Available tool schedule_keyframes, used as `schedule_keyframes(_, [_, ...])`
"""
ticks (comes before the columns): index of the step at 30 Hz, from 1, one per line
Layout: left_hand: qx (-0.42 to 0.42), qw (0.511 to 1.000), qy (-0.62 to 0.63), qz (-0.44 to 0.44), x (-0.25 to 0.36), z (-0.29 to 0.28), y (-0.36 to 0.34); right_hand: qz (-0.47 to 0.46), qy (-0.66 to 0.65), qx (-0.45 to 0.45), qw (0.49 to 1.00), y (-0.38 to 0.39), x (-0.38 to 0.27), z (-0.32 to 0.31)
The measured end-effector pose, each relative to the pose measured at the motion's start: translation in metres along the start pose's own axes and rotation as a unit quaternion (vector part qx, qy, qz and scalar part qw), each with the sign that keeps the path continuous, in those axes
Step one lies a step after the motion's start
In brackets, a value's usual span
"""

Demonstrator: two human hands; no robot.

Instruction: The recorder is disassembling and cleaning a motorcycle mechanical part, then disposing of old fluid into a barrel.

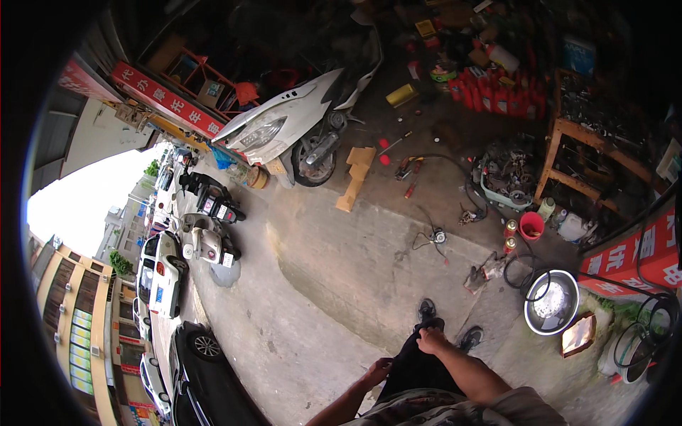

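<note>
My right hand (430, 341) is at the knee of my black trousers (419, 369), its fingers closed on the dark cloth. My left hand (377, 372) rests against the outer side of the trousers, with its fingers curled and partly hidden, so what they hold, if anything, does not show. Past the knees my dark shoes (426, 309) stand on the concrete. The nearest loose things are a dirty pair of gloves (484, 272) on the ground and a small round metal part with wires (437, 236).
A white scooter (284, 117) stands at the workshop mouth beside a flat piece of cardboard (355, 177). To the right are a steel basin (552, 302), a red bucket (531, 226), black hoses (529, 273) and a wooden bench (579, 184). Parked scooters (206, 238) and a black car (213, 376) line the left.
</note>
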State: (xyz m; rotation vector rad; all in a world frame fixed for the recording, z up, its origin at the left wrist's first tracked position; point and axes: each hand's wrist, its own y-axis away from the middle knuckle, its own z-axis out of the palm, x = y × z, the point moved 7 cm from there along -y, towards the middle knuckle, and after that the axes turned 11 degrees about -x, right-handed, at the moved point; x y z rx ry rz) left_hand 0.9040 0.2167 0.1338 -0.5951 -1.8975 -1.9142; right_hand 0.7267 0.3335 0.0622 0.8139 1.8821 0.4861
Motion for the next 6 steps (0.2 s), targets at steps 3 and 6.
schedule_keyframes(3, [0.009, 0.998, 0.048, -0.026, 0.012, -0.006, 0.009, -0.028, 0.065, 0.02, 0.997, 0.015, -0.017, -0.011])
schedule_keyframes(6, [-0.013, 0.995, 0.065, -0.068, 0.02, -0.006, 0.01, -0.063, 0.037, -0.032, 0.997, 0.028, -0.033, -0.009])
